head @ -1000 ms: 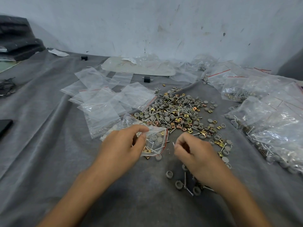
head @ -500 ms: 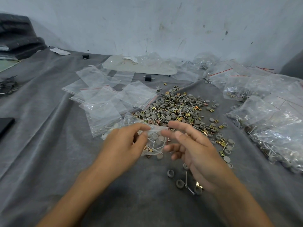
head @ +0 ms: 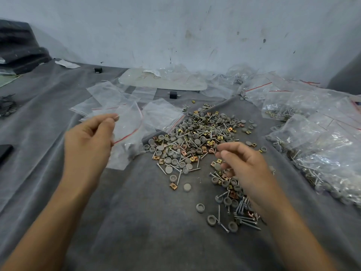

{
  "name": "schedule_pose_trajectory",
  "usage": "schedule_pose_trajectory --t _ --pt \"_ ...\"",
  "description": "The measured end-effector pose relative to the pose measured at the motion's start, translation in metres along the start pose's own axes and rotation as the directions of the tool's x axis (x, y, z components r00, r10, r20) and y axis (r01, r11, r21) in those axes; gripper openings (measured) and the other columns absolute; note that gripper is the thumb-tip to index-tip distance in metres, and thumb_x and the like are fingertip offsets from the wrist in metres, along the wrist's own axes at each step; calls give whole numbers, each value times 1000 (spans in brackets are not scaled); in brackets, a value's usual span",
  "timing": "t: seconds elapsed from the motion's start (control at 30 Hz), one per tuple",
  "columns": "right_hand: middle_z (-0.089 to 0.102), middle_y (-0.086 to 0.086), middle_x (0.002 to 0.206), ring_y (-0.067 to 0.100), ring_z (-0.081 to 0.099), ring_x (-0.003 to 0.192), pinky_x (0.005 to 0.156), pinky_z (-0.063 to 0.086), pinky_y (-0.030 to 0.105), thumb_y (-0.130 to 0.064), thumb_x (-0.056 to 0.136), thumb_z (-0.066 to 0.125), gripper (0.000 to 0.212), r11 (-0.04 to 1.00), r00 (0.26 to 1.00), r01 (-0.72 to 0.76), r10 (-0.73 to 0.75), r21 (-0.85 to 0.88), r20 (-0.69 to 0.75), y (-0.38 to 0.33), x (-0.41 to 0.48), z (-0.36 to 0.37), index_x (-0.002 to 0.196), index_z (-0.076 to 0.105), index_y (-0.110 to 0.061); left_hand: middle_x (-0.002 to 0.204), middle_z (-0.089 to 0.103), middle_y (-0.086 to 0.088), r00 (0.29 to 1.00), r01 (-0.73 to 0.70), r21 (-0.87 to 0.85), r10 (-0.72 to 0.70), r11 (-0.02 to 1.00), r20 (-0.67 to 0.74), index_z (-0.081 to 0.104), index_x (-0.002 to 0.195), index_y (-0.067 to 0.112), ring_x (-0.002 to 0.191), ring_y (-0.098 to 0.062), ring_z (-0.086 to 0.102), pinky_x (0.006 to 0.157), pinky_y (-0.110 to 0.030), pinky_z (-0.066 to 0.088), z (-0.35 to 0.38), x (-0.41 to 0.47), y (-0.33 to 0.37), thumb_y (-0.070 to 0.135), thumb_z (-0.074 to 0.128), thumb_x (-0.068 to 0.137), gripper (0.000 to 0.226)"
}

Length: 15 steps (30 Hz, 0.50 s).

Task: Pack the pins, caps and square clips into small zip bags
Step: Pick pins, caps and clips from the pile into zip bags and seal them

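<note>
Left of the pile of grey round caps, silver pins and brass square clips [head: 197,139], left hand [head: 88,141] pinches a clear plastic zip bag [head: 128,126] aloft; right hand [head: 242,165], well apart, curls over the pile, grip unclear.

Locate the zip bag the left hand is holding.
In the head view, the zip bag is left of centre, pinched by the left hand, with empty bags behind it and the loose parts pile to its right.
</note>
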State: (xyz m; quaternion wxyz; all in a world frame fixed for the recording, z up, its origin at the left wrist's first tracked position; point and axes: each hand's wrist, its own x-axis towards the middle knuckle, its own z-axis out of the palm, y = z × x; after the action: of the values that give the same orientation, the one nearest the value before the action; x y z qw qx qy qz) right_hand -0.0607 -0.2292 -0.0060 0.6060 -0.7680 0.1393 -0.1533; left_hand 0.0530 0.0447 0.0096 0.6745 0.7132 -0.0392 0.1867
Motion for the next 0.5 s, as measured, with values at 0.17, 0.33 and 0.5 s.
schedule_pose_trajectory --t 0.17,0.33,0.5 --pt "63 -25 102 -5 56 94 79 46 21 -31 99 59 17 747 964 255 -144 -614 224 10 5 17 113 67 -38 52 61 19 986 -90 121 71 989 153 75 102 26 45 2 49 49 -8 41 14 -16 -2 14 59 102 20" --pt "51 -9 124 19 40 117 102 36 37 -38 104 46 29 471 948 315 -117 -824 296 20 9 34 131 57 -38 46 56 10 956 -127 219 60 967 288 71 96 40 42 -1 45 47 -16 40 22 -28 -6 22 58 102 23" --pt "51 -10 118 18 41 110 97 36 36 -39 103 46 12 413 944 331 -140 -849 299 20 9 34 110 56 -35 52 62 4 918 -205 301 77 931 389 68 107 45 45 -1 49 55 -26 47 20 -32 -9 30 59 102 18"
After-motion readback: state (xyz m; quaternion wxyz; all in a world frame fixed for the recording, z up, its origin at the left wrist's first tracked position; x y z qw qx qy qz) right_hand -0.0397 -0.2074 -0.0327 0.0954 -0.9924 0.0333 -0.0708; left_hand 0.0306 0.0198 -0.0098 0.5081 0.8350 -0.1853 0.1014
